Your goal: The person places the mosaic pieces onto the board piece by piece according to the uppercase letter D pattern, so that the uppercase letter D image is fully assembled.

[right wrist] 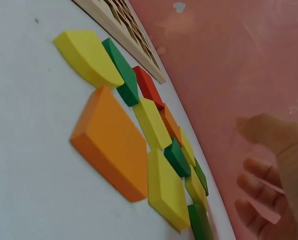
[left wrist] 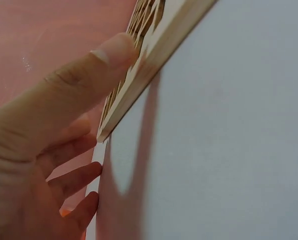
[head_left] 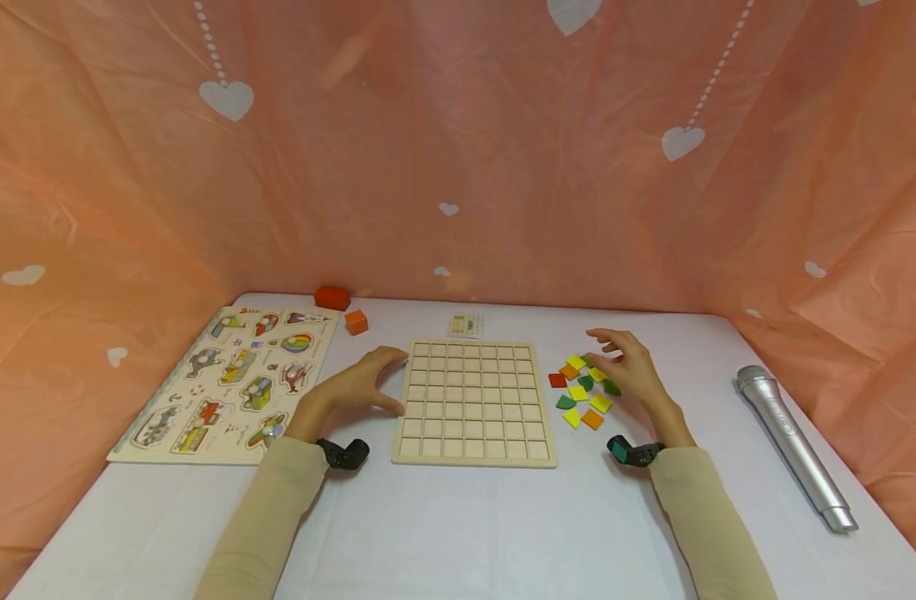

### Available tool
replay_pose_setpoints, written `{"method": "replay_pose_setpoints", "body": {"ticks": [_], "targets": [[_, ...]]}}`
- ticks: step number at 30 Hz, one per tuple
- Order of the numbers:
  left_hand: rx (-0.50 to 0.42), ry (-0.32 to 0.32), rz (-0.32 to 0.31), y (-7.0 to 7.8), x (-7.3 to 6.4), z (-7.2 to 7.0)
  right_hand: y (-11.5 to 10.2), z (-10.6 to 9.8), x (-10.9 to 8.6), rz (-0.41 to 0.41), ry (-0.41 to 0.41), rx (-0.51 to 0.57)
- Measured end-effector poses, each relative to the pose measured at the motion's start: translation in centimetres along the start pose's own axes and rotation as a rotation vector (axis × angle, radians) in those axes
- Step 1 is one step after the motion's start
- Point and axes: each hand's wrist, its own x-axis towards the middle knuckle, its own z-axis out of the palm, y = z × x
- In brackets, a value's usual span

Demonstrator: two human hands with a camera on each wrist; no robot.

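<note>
A pale wooden grid board (head_left: pixel 473 461) with rows of square compartments lies in the middle of the table. At its left edge is my left hand (head_left: pixel 357 383), thumb and fingers spread apart; the left wrist view has the thumb (left wrist: pixel 84 75) overlapping the board's rim. My right hand (head_left: pixel 628 367) hovers over the far right side of a loose group of small tiles, its fingers relaxed with nothing held. Among the tiles are an orange one (right wrist: pixel 111 145), a red one (head_left: pixel 558 381), several yellow ones and several green ones (head_left: pixel 566 402).
A picture puzzle board (head_left: pixel 228 383) lies at the left. Behind it sit a red block (head_left: pixel 332 297) and an orange cube (head_left: pixel 356 322). A small printed card (head_left: pixel 466 326) is just beyond the grid board. A silver microphone (head_left: pixel 795 450) lies at the far right.
</note>
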Motion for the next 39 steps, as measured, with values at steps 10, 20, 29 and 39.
{"method": "replay_pose_setpoints", "body": {"ticks": [10,20,29,39], "targets": [[0.09,-0.052,0.042,-0.1,0.4,-0.1,1.0,0.5,0.3,0.042,-0.018,-0.068],[0.099,-0.047,0.0,-0.2,0.2,0.0,1.4,1.3,0.8,0.122,-0.043,-0.065],[0.103,-0.042,-0.031,0.0,0.5,0.1,1.5,1.3,0.7,0.11,-0.035,-0.086],[0.133,-0.061,-0.038,0.1,0.7,0.0,1.5,1.2,0.7,0.167,-0.068,-0.113]]}}
